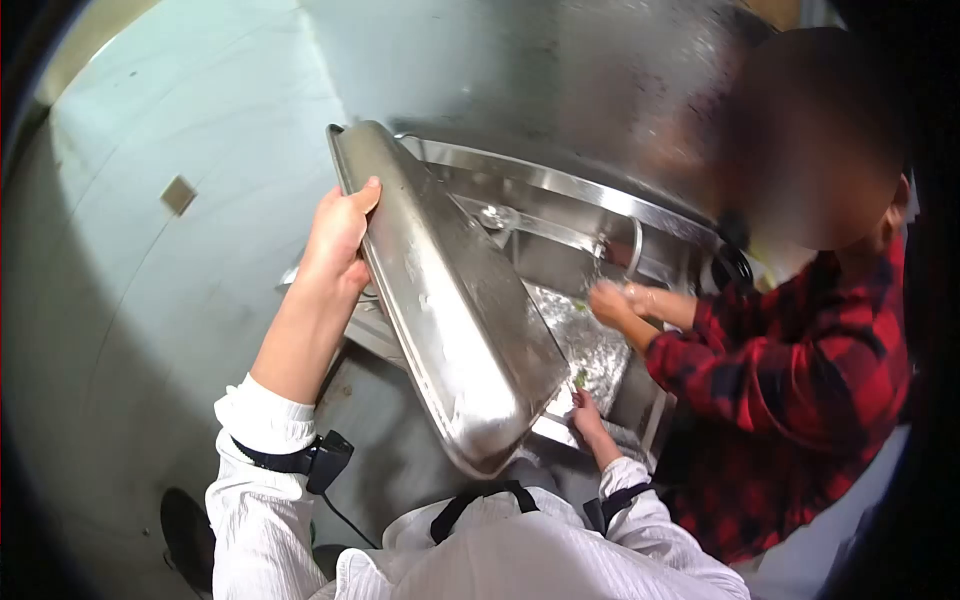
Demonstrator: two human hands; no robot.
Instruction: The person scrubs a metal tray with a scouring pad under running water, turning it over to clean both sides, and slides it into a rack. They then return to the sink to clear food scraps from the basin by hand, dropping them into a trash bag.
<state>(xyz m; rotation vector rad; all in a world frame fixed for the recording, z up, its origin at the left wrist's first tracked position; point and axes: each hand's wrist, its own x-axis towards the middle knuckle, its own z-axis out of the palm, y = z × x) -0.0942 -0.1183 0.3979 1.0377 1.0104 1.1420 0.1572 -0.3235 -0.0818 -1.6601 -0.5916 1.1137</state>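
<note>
A deep stainless steel pan is tilted up on its side in front of me. My left hand is closed on its long rim, thumb over the outer wall. My right hand is low by the front edge of the sink, just past the pan's lower right corner. Its fingers look drawn together, and a small green piece shows at their tips. I cannot tell what that hand holds. Bright, wet-looking water or foam lies in the basin behind the pan.
At the right, a co-worker in a red and black checked shirt holds both hands together over the basin. A curved tap rises at the sink's back. A pale wall stands to the left.
</note>
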